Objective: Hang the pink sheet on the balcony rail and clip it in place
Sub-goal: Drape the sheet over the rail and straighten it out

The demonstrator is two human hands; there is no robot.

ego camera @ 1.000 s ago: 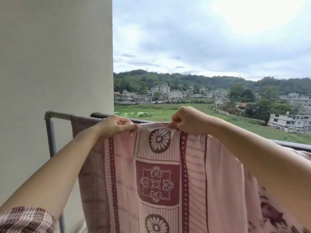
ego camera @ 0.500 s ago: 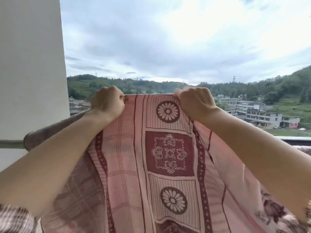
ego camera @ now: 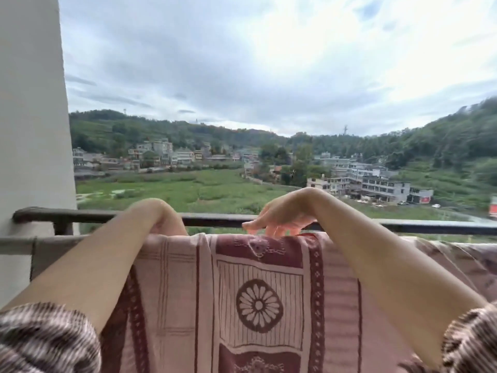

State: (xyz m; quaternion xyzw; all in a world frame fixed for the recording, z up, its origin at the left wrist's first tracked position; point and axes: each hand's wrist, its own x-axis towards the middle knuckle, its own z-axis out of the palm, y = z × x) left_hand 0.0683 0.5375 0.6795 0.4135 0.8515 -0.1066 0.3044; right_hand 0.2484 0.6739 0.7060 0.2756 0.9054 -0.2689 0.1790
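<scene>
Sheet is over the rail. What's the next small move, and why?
Probably tug the far side down evenly before clipping: the sheet drapes over the rail, the left hand and right hand both reach over its top fold, and nothing visible fastens it yet.

Pink sheet [ego camera: 258,292] in front of me is soft woven cloth, matt, with the maroon print lying flat. The grey rail [ego camera: 16,244] carrying it is a metal tube with a dull finish. The dark handrail [ego camera: 215,218] beyond looks smooth, with a faint sheen. The wall [ego camera: 32,130] is painted, matt and even. My sleeves [ego camera: 40,340] are fuzzy striped knit.
</scene>
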